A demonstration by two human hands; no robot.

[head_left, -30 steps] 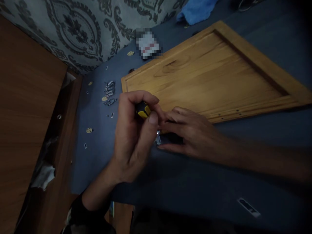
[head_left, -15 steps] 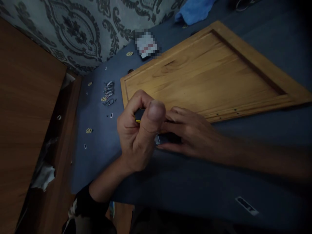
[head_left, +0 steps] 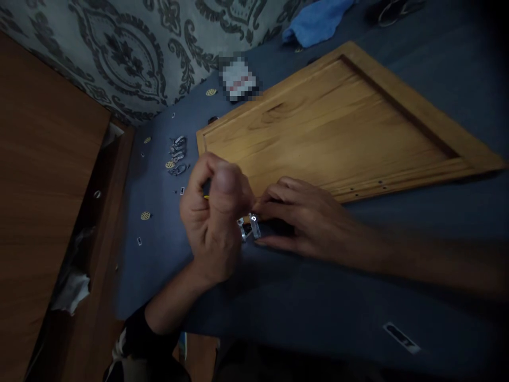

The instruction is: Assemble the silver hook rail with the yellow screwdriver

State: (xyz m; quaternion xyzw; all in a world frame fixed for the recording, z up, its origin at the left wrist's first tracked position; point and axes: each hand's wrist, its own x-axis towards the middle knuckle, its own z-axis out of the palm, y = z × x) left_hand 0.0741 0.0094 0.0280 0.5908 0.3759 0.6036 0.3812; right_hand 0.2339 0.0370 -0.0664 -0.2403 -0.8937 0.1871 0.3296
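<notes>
My left hand (head_left: 212, 217) is closed in a fist with its thumb on top. A sliver of yellow shows inside the fist; the rest of what it holds is hidden. My right hand (head_left: 302, 217) rests at the near left corner of a wooden cabinet door (head_left: 302, 132), its thumb and fingers closed around a small shiny metal hinge (head_left: 255, 225). The hinge sits at the door's near edge, just right of my left fist, and is partly covered by the fingers.
Several metal hinges (head_left: 177, 154) lie in a group on the blue-grey table (head_left: 159, 276). Perforated yellowish discs (head_left: 146, 216) and small labels (head_left: 139, 241) are scattered around them. A box (head_left: 238, 79) and a blue cloth (head_left: 318, 24) are behind the door. A wooden cabinet (head_left: 47, 132) stands left.
My left fist has shifted left, uncovering more of the shiny hinge. My right hand stays nearly in place. The view has tilted slightly.
</notes>
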